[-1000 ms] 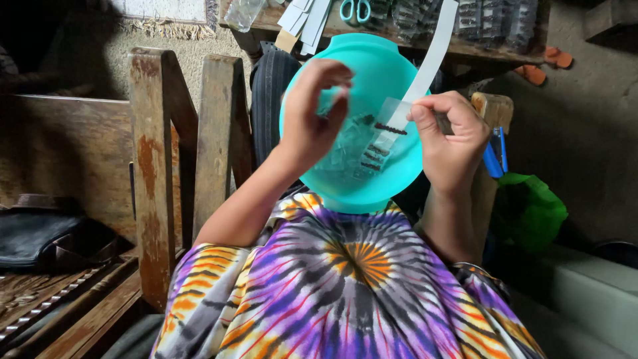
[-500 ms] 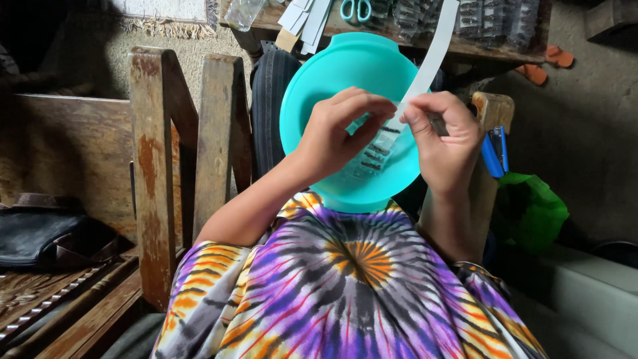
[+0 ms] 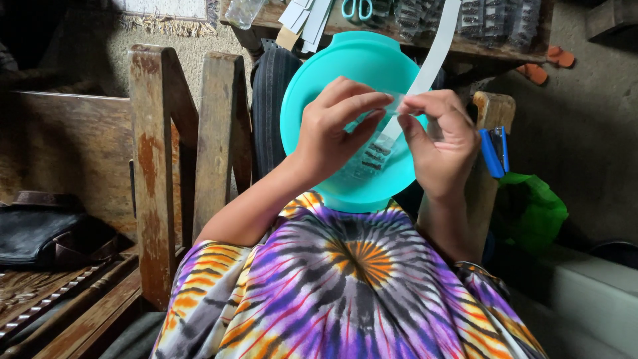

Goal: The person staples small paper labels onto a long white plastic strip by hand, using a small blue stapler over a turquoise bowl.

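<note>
Garment: a tie-dye cloth [image 3: 345, 286] in purple, orange and black fills the lower middle, on the person's lap.
Wooden frame: worn, rust-stained wooden posts [image 3: 156, 166] stand upright at the left, beside a dark tyre-like piece [image 3: 269, 106].
Bowl: a turquoise plastic bowl [image 3: 319, 80] lies just above the garment, under both hands.
Counter: a rough wooden counter [image 3: 478, 46] runs along the top, carrying clear packets, white card strips and turquoise-handled scissors [image 3: 357, 8].
Green bag: a green bag [image 3: 531, 206] lies at the right, near a blue stapler [image 3: 495, 151] on a wooden block.
Left hand: the left hand [image 3: 335, 129] is over the bowl, fingers curled, thumb and forefinger pinching the small clear packet [image 3: 372, 156].
Right hand: the right hand [image 3: 438, 143] pinches the same packet's top edge, fingertips nearly touching those of the left.
White strip: a long white strip [image 3: 435, 53] rises slanting from between the hands towards the counter.
Packet: it hangs over the bowl's middle, dark small pieces showing inside.
</note>
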